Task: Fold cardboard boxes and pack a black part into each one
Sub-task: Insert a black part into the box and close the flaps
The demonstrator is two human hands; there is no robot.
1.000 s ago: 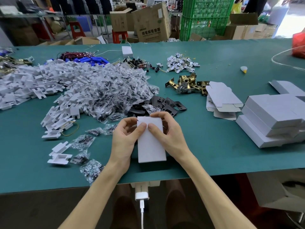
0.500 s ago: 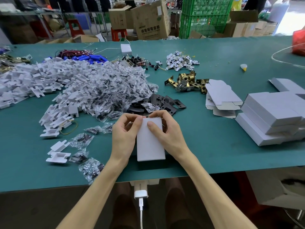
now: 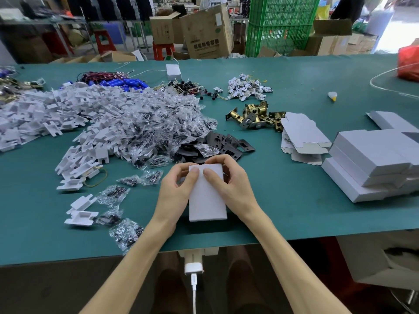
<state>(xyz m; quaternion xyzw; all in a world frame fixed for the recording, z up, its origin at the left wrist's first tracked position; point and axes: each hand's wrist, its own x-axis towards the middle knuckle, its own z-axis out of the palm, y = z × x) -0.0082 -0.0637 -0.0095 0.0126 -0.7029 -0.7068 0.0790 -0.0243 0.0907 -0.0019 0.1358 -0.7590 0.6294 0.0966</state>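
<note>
A small white cardboard box [image 3: 206, 200] lies lengthwise on the green table near the front edge. My left hand [image 3: 175, 191] grips its far left corner and my right hand [image 3: 231, 186] grips its far right corner, both thumbs pressing on the top face. The fingers curl over the far end, which is hidden. Just beyond lies a heap of black metal plates [image 3: 223, 145]. Flat unfolded box blanks [image 3: 302, 134] sit to the right.
A big pile of white plastic inserts [image 3: 68, 114] and clear bags of screws [image 3: 158, 123] fills the left. Brass latch parts [image 3: 256, 114] lie at centre right. Folded white boxes [image 3: 374, 159] are stacked at right. The green table edge [image 3: 294, 236] runs close in front.
Both hands have stayed on the far end of the box. The thumbs have moved closer together on the top face. The box has hardly shifted on the table.
</note>
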